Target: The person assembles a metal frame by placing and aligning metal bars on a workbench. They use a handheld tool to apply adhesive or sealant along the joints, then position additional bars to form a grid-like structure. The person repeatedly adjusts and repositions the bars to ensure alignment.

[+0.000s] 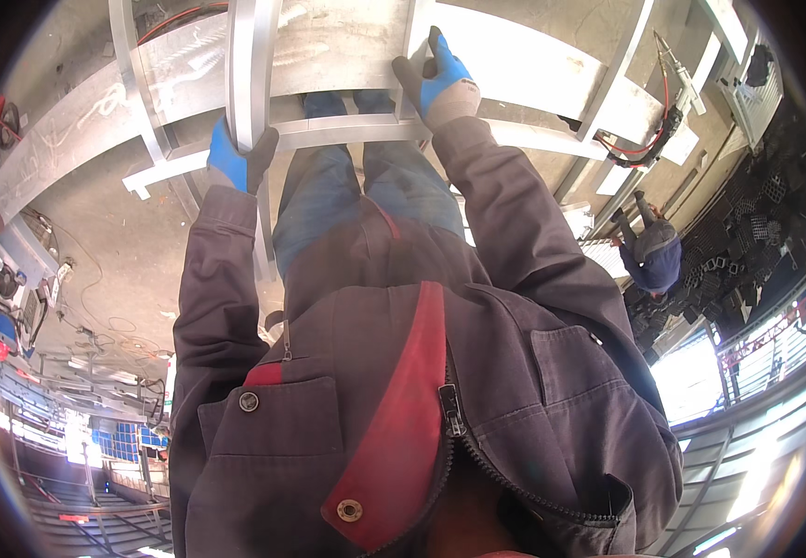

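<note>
Both arms stretch straight out ahead of the body, sleeves of a dark grey work jacket [477, 372] with a red-lined collar running up to two blue-and-grey gloves. The left hand [238, 160], at about 11 o'clock from the picture's centre, has its grip closed round an upright bar of a pale metal frame [329, 46], thumb on one side and fingers wrapped behind it. The right hand [440, 82], at about 12 o'clock, lies with its grip open, palm and fingers flat against a second upright bar of the same frame, just above the crossbar that joins the two; whether the fingers hook behind it I cannot tell. The frame fills the top of the view, lying over a concrete floor [96, 251], with the person's two blue-trousered legs showing behind it.

One welding torch [673, 70] with a red hose rests on the frame at 2 o'clock. One other person [652, 253] in a dark cap and blue top crouches at 3 o'clock. Several small red and blue objects, too blurred to name, sit along the left rim at 9 o'clock.
</note>
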Demonstrator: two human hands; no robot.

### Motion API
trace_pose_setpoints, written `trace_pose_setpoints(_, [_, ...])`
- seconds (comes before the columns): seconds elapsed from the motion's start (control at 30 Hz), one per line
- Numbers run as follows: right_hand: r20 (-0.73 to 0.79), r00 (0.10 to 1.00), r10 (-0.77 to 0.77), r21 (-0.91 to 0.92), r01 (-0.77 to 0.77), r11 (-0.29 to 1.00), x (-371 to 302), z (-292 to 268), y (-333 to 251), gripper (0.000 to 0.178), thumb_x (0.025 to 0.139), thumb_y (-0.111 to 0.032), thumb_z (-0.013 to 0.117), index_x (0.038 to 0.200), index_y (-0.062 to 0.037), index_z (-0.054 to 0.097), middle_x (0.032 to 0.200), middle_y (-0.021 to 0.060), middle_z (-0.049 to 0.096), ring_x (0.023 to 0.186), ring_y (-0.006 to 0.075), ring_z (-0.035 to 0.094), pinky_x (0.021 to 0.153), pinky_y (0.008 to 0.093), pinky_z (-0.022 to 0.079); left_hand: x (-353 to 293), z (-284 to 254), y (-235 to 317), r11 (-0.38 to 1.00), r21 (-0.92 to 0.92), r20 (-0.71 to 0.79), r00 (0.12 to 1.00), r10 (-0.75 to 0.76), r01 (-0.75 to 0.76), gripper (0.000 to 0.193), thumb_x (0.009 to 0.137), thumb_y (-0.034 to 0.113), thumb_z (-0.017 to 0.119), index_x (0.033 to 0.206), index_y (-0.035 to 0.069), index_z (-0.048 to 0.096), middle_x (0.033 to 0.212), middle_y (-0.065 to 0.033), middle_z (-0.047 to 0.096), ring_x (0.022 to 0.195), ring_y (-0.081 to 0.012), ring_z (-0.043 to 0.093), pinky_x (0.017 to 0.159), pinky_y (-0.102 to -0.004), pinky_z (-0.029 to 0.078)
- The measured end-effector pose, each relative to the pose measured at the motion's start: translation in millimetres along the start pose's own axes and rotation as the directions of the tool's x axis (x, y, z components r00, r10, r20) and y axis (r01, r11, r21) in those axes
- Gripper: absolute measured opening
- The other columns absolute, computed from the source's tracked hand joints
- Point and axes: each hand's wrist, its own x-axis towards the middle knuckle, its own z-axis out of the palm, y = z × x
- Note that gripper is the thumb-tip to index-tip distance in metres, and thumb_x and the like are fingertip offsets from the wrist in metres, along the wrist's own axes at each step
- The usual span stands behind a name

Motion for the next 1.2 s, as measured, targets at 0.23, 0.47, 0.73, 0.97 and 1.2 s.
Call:
trace_pose_setpoints(0.23, [0.016,1.000,0.012,0.018,-0.012,1.000,0.7,0.4,0.7,0.088,0.089,-0.061,0.063,0.161,-0.0194,0.034,0.137,0.0211,0.062,0.124,0.0370,0.062,0.106,0.0444,0.050,0.7,0.0,-4.9,1.000,0.005,0.004,1.000,-0.013,0.013,0.074,0.084,0.032,0.084,0.136,-0.008,0.051,0.117,-0.0175,0.069,0.101,-0.0217,0.068,0.088,-0.0352,0.056])
trace_pose_setpoints(0.47, [0.020,1.000,0.022,0.001,-0.022,1.000,-1.0,-1.4,-3.5,0.088,0.089,-0.061,0.063,0.161,-0.0199,0.033,0.135,0.0209,0.063,0.123,0.0373,0.063,0.105,0.0450,0.050,1.5,-0.1,-0.2,1.000,-0.016,0.003,1.000,-0.025,0.025,0.073,0.083,0.031,0.085,0.135,-0.007,0.053,0.114,-0.0162,0.070,0.097,-0.0209,0.069,0.085,-0.0348,0.057])
trace_pose_setpoints(0.73, [-0.045,0.998,-0.031,0.022,0.032,0.999,-1.3,5.1,6.2,0.084,0.090,-0.059,0.066,0.159,-0.0206,0.036,0.129,0.0237,0.064,0.118,0.0417,0.063,0.101,0.0489,0.050,0.5,1.6,-9.9,0.997,0.074,0.010,1.000,-0.019,0.018,0.052,0.085,0.027,0.083,0.121,-0.001,0.058,0.107,-0.0137,0.070,0.092,-0.0210,0.066,0.082,-0.0371,0.056])
trace_pose_setpoints(0.97, [-0.042,0.999,-0.021,0.093,0.025,0.995,-2.4,-5.5,-0.7,0.080,0.092,-0.058,0.066,0.159,-0.0229,0.038,0.116,0.0212,0.068,0.107,0.0412,0.067,0.094,0.0497,0.053,4.1,-0.2,-3.1,0.996,0.089,-0.018,1.000,-0.007,0.009,0.067,0.079,0.024,0.084,0.131,-0.006,0.054,0.108,-0.0195,0.071,0.093,-0.0277,0.071,0.082,-0.0405,0.058])
trace_pose_setpoints(1.2, [-0.081,0.995,-0.051,0.071,0.057,0.996,-8.8,-18.2,-10.1,0.081,0.092,-0.057,0.066,0.159,-0.0203,0.039,0.105,0.0157,0.068,0.096,0.0343,0.069,0.086,0.0460,0.055,0.7,-0.8,9.8,0.998,0.012,-0.053,0.997,-0.059,0.059,0.069,0.076,0.030,0.083,0.131,-0.002,0.055,0.104,-0.0178,0.072,0.091,-0.0283,0.072,0.082,-0.0405,0.057])
